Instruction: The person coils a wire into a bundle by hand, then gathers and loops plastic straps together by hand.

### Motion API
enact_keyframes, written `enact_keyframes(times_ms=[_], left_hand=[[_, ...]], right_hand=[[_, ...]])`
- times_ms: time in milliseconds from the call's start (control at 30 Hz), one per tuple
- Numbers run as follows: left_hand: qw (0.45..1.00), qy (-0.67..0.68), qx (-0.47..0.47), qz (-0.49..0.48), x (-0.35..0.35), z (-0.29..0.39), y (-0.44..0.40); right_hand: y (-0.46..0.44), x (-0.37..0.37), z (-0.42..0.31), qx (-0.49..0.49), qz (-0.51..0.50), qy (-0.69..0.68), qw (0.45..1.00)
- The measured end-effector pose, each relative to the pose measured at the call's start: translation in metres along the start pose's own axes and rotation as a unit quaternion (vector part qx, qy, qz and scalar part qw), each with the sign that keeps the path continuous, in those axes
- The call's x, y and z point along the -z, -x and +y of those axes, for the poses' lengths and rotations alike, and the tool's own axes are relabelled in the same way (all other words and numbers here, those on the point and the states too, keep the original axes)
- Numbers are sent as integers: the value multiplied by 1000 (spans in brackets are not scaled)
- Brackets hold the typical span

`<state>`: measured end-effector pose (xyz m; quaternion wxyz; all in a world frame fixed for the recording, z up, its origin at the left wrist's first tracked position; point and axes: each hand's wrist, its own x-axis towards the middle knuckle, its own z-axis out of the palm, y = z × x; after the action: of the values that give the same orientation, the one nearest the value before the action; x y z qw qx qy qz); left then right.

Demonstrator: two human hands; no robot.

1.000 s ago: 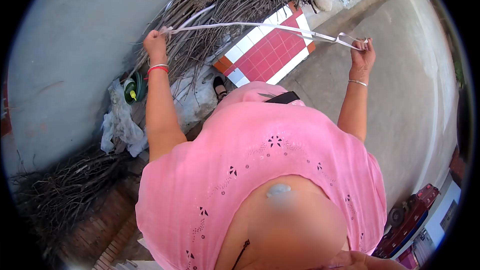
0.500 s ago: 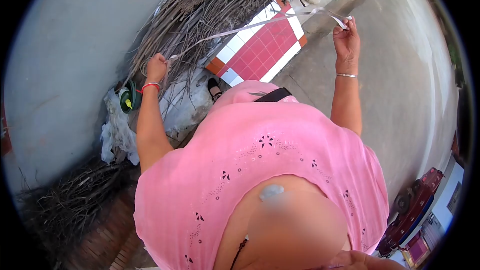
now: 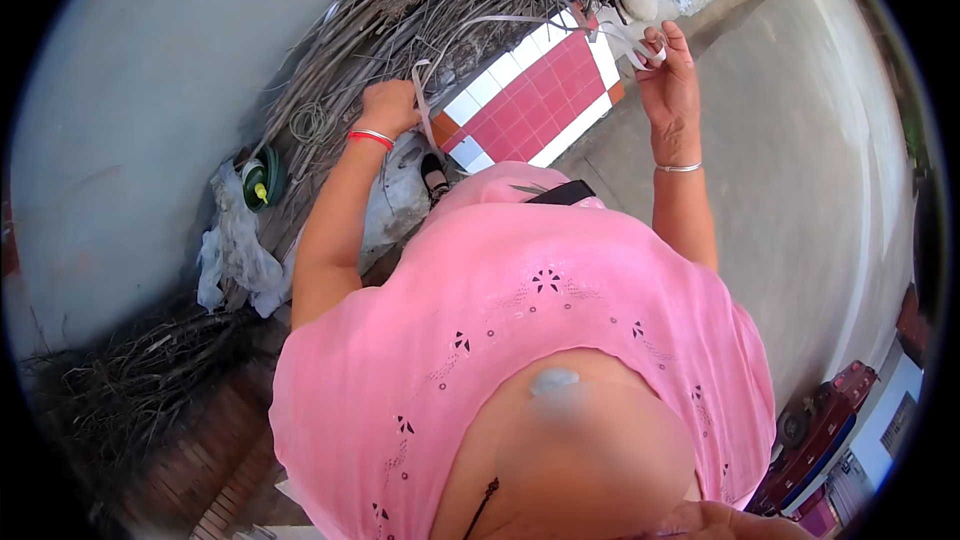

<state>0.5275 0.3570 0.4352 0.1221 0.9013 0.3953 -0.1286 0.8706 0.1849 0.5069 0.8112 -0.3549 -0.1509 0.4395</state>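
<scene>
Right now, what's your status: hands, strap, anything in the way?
Right hand holding pale strap. Left hand beside strap, grip hidden. Strap slack, looping. Sticks and tiled slab behind; no obstruction evident.

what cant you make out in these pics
All in the head view:
Left hand: fingertips, and whether they grip the white strip; hidden by the hand's own back.
Other foot: hidden, probably by the pink clothing; one black shoe shows.
Lower-left stick pile: outer part lost in the dark lens edge.
</scene>
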Motion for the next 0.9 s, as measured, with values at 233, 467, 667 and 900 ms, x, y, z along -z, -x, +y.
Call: enact_keyframes(times_ms=[233, 467, 667, 900], left_hand=[[837, 534, 65, -101, -25, 4, -29], [993, 86, 73, 25, -40, -9, -19], [875, 471, 88, -67, -46, -2, -12], [940, 223, -105, 238, -10, 47, -3]], right_hand=[[4, -2, 0, -18, -41, -107, 993], [15, 0, 0, -45, -32, -137, 989], [18, -3, 6, -59, -37, -160, 985], [19, -10, 18, -61, -82, -99, 990]])
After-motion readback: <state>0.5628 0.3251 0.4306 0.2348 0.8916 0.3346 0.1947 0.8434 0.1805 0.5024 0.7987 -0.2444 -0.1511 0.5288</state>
